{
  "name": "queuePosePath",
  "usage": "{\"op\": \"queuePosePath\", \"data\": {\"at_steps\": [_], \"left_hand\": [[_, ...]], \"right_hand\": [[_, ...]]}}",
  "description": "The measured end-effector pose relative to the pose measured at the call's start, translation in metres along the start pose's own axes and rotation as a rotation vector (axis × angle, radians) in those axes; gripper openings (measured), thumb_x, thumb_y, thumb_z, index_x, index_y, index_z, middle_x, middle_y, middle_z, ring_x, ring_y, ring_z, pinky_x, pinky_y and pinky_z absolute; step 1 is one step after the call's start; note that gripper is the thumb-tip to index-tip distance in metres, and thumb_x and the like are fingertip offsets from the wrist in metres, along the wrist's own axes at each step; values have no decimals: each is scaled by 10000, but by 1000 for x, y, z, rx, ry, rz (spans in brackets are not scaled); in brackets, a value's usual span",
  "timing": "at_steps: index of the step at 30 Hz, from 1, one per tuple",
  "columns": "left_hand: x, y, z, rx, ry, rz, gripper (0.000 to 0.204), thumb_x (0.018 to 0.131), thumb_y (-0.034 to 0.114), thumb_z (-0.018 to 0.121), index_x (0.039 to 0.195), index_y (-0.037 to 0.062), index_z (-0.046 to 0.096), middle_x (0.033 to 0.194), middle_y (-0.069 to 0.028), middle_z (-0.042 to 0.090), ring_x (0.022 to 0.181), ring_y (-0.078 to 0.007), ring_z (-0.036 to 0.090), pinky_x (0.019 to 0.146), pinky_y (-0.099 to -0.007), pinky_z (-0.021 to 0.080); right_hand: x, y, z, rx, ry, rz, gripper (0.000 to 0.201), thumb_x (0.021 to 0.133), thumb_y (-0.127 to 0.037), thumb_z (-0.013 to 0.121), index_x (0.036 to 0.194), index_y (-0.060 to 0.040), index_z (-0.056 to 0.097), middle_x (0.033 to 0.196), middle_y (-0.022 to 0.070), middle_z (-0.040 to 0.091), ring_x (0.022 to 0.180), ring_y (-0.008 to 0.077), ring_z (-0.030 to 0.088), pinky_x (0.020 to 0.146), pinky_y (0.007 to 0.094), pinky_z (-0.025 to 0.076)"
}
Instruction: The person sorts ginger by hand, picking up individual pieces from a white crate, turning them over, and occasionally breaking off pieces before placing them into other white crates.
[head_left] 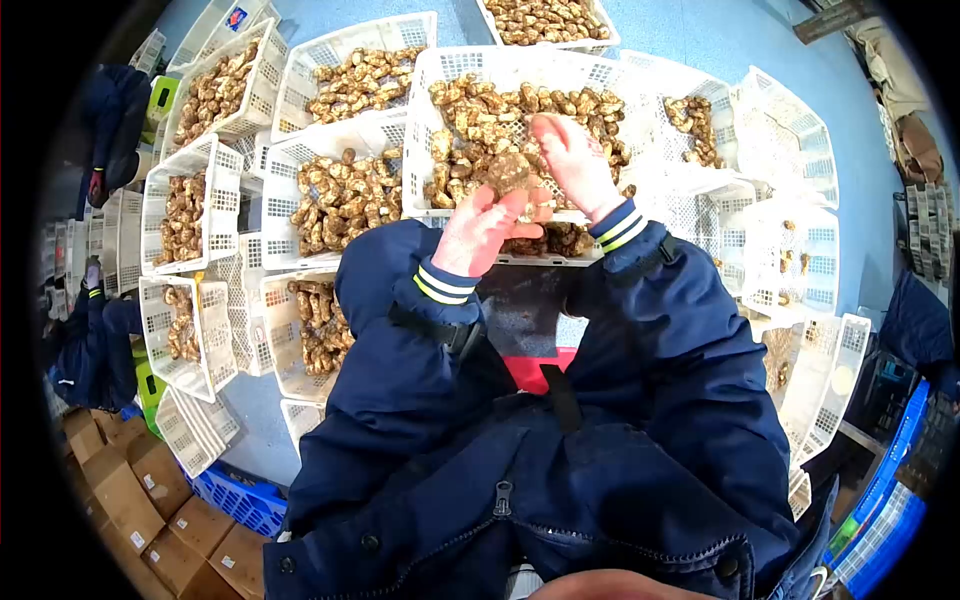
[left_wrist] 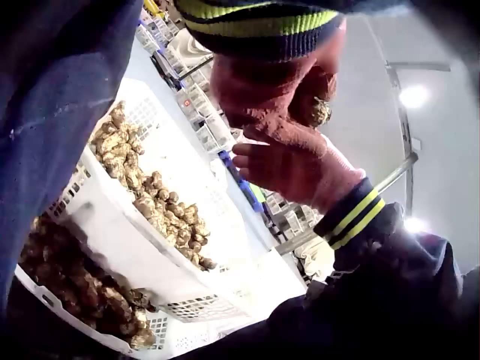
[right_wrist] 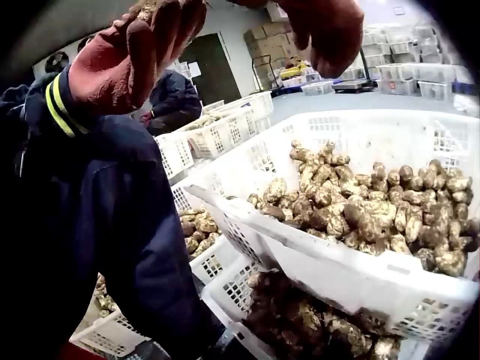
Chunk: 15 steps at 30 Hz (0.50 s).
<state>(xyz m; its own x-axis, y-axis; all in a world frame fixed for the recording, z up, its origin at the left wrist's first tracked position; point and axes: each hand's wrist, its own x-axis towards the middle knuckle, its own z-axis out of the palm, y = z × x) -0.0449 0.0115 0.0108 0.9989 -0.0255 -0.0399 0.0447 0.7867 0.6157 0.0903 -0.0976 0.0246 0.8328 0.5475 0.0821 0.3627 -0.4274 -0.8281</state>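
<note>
Both hands wear reddish gloves and are raised over a white crate (head_left: 415,150) of mushrooms (head_left: 470,115). My left hand (head_left: 478,235) holds a mushroom with a round brown cap (head_left: 508,172), its fingers around the lower side. The same mushroom (left_wrist: 321,112) partly shows beside the palm in the left wrist view. Close by on the right, my right hand (head_left: 575,165) has its fingers near the cap. In the right wrist view this right hand (right_wrist: 330,30) hangs with loosely bent fingers, nothing visible in them. A lower crate (right_wrist: 225,292) holds darker mushrooms (right_wrist: 300,319).
More white crates with mushrooms stand to the left (head_left: 275,190) and at the back (head_left: 610,40). On the right, crates (head_left: 785,130) hold fewer mushrooms. Cardboard boxes (head_left: 125,490) and a blue crate (head_left: 235,500) lie lower left. Other people (head_left: 85,340) work at far left.
</note>
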Motion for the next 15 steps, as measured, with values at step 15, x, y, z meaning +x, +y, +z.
{"op": "queuePosePath", "data": {"at_steps": [15], "left_hand": [[7,7,16,1037,369,54,461,765,8,589,1199,14,432,960,-56,571,804,-96,510,706,-232,428]], "right_hand": [[-18,-46,-8,347,-367,-93,336,866,-225,479,1150,-53,528,1029,87,589,940,138,529,811,256,425]]}}
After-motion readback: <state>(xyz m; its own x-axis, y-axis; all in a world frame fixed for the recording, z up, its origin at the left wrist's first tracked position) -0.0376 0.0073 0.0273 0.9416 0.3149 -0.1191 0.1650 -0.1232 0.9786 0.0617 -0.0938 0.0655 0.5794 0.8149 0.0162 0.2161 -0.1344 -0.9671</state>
